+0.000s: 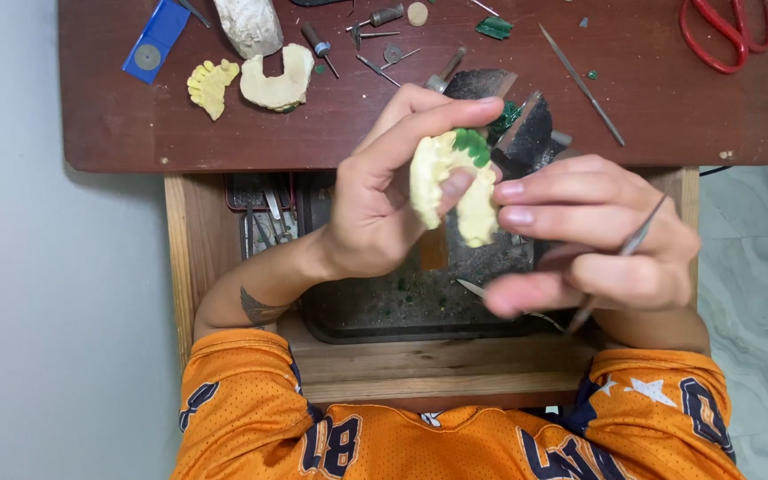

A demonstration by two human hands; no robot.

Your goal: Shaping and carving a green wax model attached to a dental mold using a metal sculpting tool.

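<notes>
The left hand (pixel 375 200) is closed around a pale yellow dental cast (pixel 451 182), thumb pressed into its inner curve and fingers wrapped over the top, holding it up above the open drawer. A patch of green wax (pixel 471 144) sits on the upper teeth of the cast, just under the index fingertip. The right hand (pixel 588 240) is curled beside it, its fingertips touching the cast's right edge, and pinches a thin metal carving tool (pixel 628 249) that runs slantwise through the grip. The cast looks stiff and brittle, likely plaster: light enough for one hand, chalky rather than slippery, but prone to chip at the thin tooth ridges, so the broad base and outer arch seem the safe places to grip, with the soft wax left untouched. Below the hands lies a dark tray (pixel 420 307) set in the wooden drawer (pixel 197 240), dusted with grey powder and green flecks. Beyond, the dark red-brown tabletop (pixel 668 98) carries two more yellowish casts (pixel 251 82), a white plaster block (pixel 251 25), small burs and bits (pixel 375 40), a long thin probe (pixel 582 84), a blue card (pixel 156 40) and red-handled scissors (pixel 726 31). The floor to the right is pale marbled tile (pixel 757 293); the left is plain grey.
</notes>
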